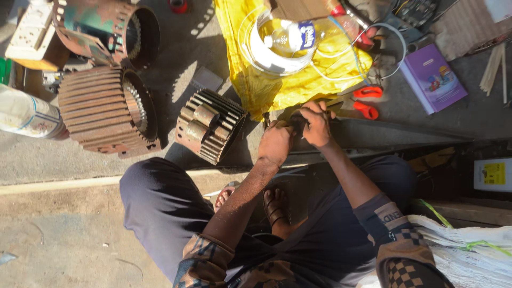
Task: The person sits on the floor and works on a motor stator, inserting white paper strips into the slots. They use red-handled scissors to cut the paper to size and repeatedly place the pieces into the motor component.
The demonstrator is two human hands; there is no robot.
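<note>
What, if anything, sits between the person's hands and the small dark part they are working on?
Nothing visible. The left hand and right hand both already touch the small dark part, closed around it from either side. The red-handled scissors and rusty finned motor stator lie apart, off to the sides.

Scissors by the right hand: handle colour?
Orange-red handles on the scissors, lying beside the right hand; the head view, the only one, shows them clearly.

Dark trousers, patterned checkered sleeves, sandals
</note>
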